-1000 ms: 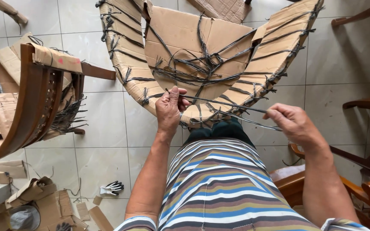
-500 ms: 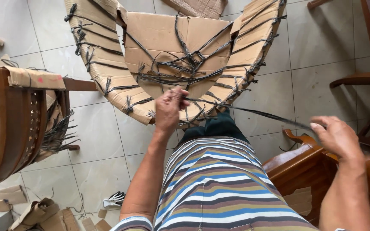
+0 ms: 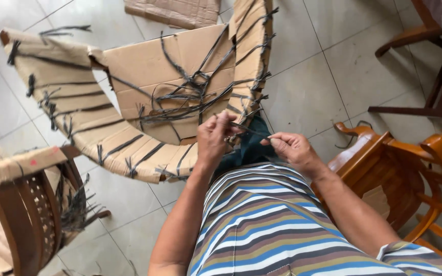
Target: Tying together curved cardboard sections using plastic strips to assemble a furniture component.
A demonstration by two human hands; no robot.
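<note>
A curved chair part wrapped in brown cardboard (image 3: 129, 97) and bound with black straps (image 3: 190, 94) lies on the tiled floor in front of me. My left hand (image 3: 215, 137) pinches a strap knot at the cardboard's near edge. My right hand (image 3: 292, 149) is close beside it, fingers closed on the dark strap end (image 3: 251, 130) that runs between both hands. My striped shirt fills the bottom of the view.
A cardboard-wrapped wooden chair (image 3: 24, 204) stands at the left. An unwrapped wooden armchair (image 3: 400, 174) is at the right, with another chair's legs (image 3: 425, 66) behind it. A flat cardboard piece (image 3: 175, 11) lies at the top on the grey tiles.
My right hand, stretched far right pulling the strap, has come back in beside my left hand. The view has shifted, so the wrapped piece now sits further left.
</note>
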